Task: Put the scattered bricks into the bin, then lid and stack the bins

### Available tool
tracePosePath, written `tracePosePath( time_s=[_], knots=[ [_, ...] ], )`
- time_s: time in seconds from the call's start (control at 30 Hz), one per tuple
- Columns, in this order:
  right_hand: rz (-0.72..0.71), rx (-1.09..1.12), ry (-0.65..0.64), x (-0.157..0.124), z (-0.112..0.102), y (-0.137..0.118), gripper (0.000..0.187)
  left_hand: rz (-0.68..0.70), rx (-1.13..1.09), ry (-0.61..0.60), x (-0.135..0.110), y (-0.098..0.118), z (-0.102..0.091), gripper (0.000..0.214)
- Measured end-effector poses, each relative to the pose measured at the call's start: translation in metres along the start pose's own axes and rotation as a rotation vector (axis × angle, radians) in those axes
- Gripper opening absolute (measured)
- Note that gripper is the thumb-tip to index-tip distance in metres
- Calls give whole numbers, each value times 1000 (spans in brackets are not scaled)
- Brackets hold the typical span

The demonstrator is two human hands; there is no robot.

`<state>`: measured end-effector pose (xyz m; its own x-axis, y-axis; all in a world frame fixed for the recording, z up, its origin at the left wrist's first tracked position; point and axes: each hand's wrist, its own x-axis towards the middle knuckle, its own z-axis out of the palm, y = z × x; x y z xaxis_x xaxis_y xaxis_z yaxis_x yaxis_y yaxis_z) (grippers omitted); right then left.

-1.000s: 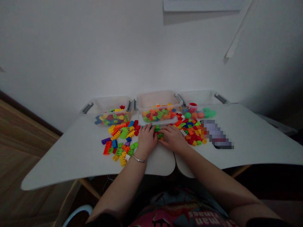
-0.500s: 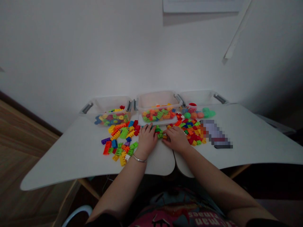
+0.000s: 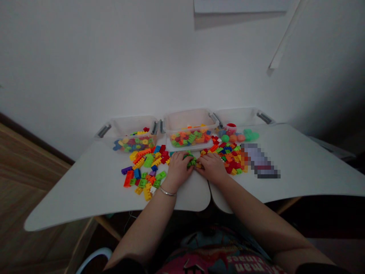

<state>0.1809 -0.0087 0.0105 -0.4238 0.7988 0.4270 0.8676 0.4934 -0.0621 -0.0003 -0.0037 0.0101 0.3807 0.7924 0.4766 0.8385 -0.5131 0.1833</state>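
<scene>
My left hand (image 3: pixel 179 170) and my right hand (image 3: pixel 211 167) lie close together on the white table (image 3: pixel 71 198). Their fingertips meet around a small cluster of green toy bricks (image 3: pixel 190 160), which partly hides beneath my left fingers. My right fingers also reach a few orange and yellow bricks at the cluster's edge. A loose spread of multicoloured bricks (image 3: pixel 144 167) lies left of my left hand, and another (image 3: pixel 229 161) lies right of my right hand. A silver bangle (image 3: pixel 167 192) circles my left wrist.
Several clear plastic tubs with grey clips line the table's back edge; the middle tub (image 3: pixel 190 122) holds coloured bricks. A red-lidded jar (image 3: pixel 231 127) and round toy pieces (image 3: pixel 233 138) stand to its right. A blurred flat object (image 3: pixel 259 161) lies on the right.
My left hand has slid right, over the green bricks. My hands now sit closer together, with their fingertips around the cluster.
</scene>
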Motion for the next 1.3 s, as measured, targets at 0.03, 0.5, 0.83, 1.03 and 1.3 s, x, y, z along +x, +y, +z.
tracePosePath(
  time_s=[0.03, 0.5, 0.83, 1.03, 1.3],
  knots=[
    [10, 14, 17, 0, 0, 0, 21, 2, 9, -8, 0, 0, 0, 26],
    [347, 711, 300, 6, -4, 10, 23, 118, -49, -88, 2, 7, -8, 19],
    [424, 973, 608, 69, -46, 39, 27, 88, -153, -69, 2, 3, -1, 20],
    [383, 676, 518, 123, -68, 65, 18, 87, -159, -55, 2, 3, -2, 22],
    [401, 286, 145, 155, -60, 73, 15, 157, -140, -64, 1, 0, -1, 22]
  ],
)
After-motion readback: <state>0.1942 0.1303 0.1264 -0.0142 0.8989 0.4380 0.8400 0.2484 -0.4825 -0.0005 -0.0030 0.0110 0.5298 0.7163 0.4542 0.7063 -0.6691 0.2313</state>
